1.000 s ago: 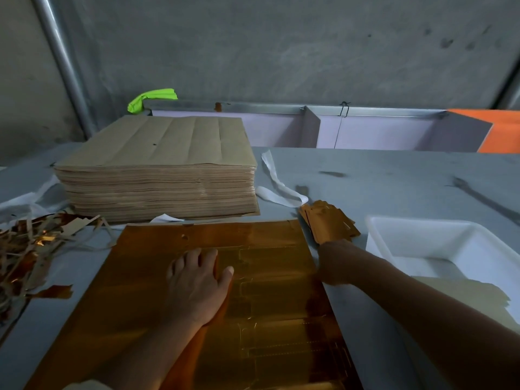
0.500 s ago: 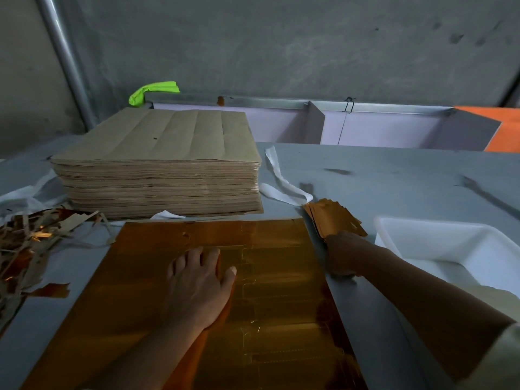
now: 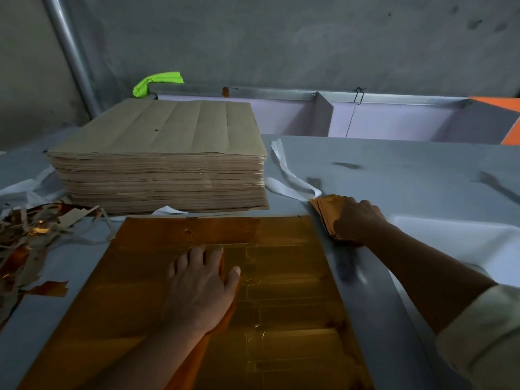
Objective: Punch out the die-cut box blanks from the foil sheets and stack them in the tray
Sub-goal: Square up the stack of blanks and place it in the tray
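The left hand [image 3: 202,285] lies flat on the gold foil sheet [image 3: 157,291], fingers straight and a little spread, thumb out to the right, palm pressing down near the sheet's middle. The sheet covers the near centre of the grey table [image 3: 394,170], and die-cut outlines of box blanks show in its right half. Just past the sheet's far right corner, the right hand [image 3: 357,220] grips a small bundle of punched blanks [image 3: 323,206], its fingers curled over the top of them; the bundle rests on the table, its edges fanned toward the left. A pale sleeve [image 3: 484,333] covers the right forearm at the near right. The white tray [image 3: 455,237] sits just right of that hand, partly hidden by the arm. A tall stack of brown-backed sheets [image 3: 157,164] stands at the far left, beyond the foil sheet. Scrap strips [image 3: 28,237] are heaped at the left edge, and a white strap [image 3: 287,175] curls between the stack and the bundle
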Tool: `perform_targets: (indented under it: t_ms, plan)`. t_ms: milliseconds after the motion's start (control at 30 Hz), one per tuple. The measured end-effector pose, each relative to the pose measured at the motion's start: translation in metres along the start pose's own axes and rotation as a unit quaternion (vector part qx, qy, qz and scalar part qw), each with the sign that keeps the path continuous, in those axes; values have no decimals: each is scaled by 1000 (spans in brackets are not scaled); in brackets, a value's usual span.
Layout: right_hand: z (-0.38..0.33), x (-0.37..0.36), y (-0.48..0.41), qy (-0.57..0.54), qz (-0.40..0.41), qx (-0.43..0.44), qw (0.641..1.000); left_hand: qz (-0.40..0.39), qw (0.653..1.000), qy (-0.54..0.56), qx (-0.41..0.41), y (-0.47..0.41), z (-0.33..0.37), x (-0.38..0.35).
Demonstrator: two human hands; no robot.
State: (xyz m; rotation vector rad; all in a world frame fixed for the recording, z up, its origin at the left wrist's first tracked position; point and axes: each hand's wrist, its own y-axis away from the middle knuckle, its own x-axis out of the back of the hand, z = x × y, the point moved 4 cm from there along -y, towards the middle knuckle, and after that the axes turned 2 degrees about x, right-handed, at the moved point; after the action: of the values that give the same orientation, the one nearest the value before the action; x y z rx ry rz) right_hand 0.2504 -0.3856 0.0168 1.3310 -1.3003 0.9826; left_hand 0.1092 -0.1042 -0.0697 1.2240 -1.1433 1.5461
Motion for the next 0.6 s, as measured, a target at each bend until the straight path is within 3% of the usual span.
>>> perform_targets:
  t_ms: [133,300,600]
  plan:
    - [7,-10,-8,-12,-19,-60,998,-1,1000,5,-2,-1,1,1]
    - [-4,-9,-7,-37,-36,-26,998,-6,1000,2,-3,-1,2,2]
    - [11,-10,-21,2,-28,-110,994,2,1000,-7,-5,-1,2,3]
